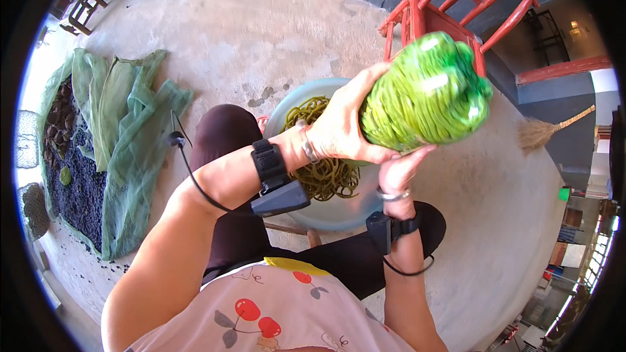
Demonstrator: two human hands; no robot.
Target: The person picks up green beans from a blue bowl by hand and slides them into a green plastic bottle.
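Observation:
A green-tinted clear plastic bottle (425,98) is packed with long coiled strands that look like yardlong beans. It is tilted, its lobed base raised towards the upper right; the neck end is hidden. My left hand (340,124) grips the bottle's left side. Against its underside, my right hand (403,171) supports it, fingers partly out of sight. Below both hands, a pale blue plastic basin (337,217) rests between my knees. Limp olive-brown long beans (335,181) lie heaped in it, partly covered by my left hand and wrist.
A red wooden chair (450,24) stands just beyond the bottle. On the left, green mesh cloth (129,200) lies under and over small dark pieces (80,190) spread on the floor. A straw broom (543,132) is at right. A small dark stool (83,12) stands far left.

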